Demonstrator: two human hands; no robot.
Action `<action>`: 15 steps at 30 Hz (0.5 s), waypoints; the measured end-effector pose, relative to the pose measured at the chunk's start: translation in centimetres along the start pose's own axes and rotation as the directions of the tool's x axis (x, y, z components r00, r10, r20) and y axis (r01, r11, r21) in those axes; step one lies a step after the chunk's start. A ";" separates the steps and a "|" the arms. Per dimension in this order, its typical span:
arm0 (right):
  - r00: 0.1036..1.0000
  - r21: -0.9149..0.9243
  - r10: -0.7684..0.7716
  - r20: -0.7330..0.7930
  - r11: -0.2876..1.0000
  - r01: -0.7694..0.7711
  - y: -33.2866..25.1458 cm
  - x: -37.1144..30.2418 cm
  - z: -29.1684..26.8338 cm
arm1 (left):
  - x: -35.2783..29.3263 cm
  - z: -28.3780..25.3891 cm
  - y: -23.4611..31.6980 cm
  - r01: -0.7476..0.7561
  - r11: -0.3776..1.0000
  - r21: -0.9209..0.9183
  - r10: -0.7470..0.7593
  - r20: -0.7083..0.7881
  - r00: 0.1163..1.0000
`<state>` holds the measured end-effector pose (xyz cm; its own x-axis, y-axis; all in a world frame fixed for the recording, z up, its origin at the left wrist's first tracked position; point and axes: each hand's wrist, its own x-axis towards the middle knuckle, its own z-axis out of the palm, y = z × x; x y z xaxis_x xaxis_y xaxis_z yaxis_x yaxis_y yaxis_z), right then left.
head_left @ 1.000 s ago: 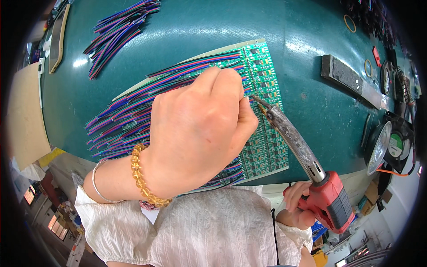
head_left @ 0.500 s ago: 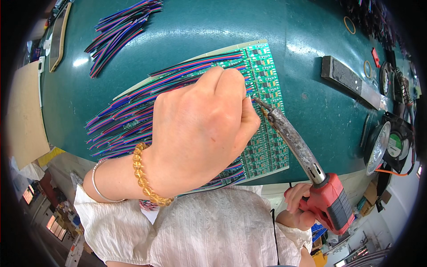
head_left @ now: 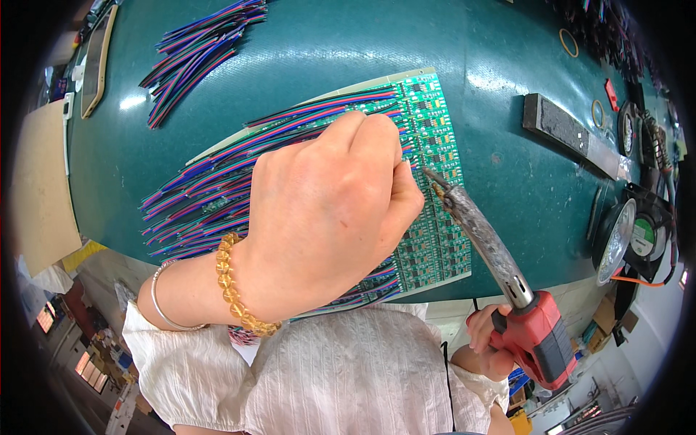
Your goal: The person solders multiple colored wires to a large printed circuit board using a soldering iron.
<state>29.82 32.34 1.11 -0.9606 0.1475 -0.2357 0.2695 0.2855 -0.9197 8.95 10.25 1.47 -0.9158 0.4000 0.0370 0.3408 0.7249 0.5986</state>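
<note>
A green circuit board panel (head_left: 438,156), dense with small parts, lies on the bench in front of me. Rows of multicoloured wires (head_left: 196,188) run leftward from it. Above the panel my left hand (head_left: 337,203) is closed, thumb pressed to the fingers; what it pinches is hidden behind the hand, though it is at the ends of the wires. My right hand (head_left: 489,344) grips the red handle of a gun-shaped soldering iron (head_left: 489,235). The iron's dark tip points at the panel, just right of my left thumb.
A bundle of loose wires (head_left: 203,54) lies at the far left. On the right are a long dark block (head_left: 558,127) on a metal bar, a round metal dish (head_left: 618,235) and a fan (head_left: 647,235). A phone-like slab (head_left: 98,65) and a cardboard sheet (head_left: 43,181) sit at the left edge.
The soldering iron has shifted slightly right and downward, its tip drawing away from my left fingertips. My left hand has hardly moved.
</note>
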 end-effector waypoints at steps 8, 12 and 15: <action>0.965 0.255 0.262 0.017 0.932 -0.257 0.2 0.2 -0.2 | -0.1 0.0 0.0 0.005 1.000 -0.001 -0.005 0.001 1.000; 0.988 0.238 -0.149 -0.026 0.959 0.151 3.9 -0.8 0.5 | -0.2 0.1 0.1 -0.007 1.000 0.019 0.007 -0.003 1.000; 0.985 0.380 -0.157 -0.077 0.908 0.175 4.0 -0.7 0.8 | -0.3 0.1 0.0 -0.002 1.000 0.021 0.003 -0.015 1.000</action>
<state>31.51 32.63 -2.60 -0.9827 0.1737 -0.0636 0.0513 -0.0744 -0.9959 9.28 10.13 1.40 -0.9179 0.3936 0.0505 0.3474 0.7354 0.5817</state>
